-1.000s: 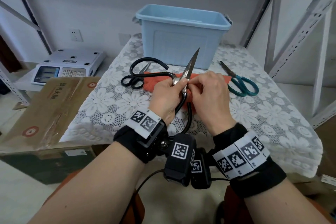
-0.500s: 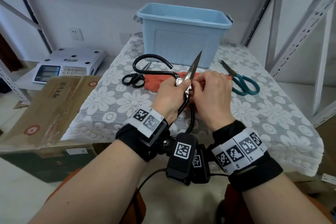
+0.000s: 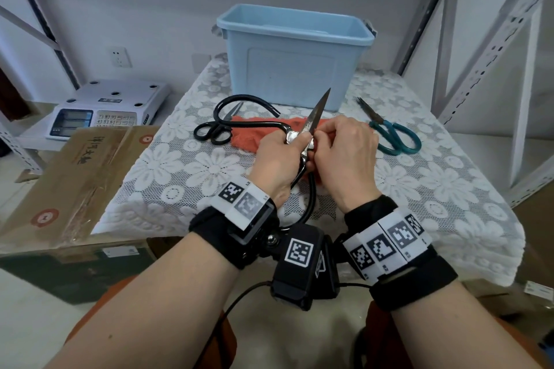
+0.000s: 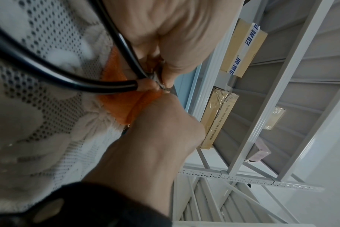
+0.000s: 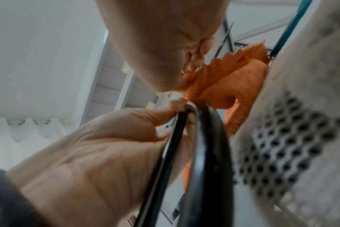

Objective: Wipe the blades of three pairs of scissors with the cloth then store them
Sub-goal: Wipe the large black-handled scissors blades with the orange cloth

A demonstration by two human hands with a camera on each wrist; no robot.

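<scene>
Wiping in hand: large black scissors (image 3: 302, 141) held above the surface.
Left hand (image 3: 277, 159) grips the pivot; right hand (image 3: 344, 156) pinches orange cloth (image 3: 248, 136) at the blade base. Next move, judged: draw cloth tipward, clear of the edge.

Storeroom: metal shelving (image 3: 467, 48), cardboard boxes (image 4: 243, 49), weighing scale (image 3: 108, 108).

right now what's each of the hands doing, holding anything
Left hand: closed, gripping the large black-handled scissors near the pivot.
Right hand: closed, fingers curled at the blade base, pinching the orange cloth.
</scene>
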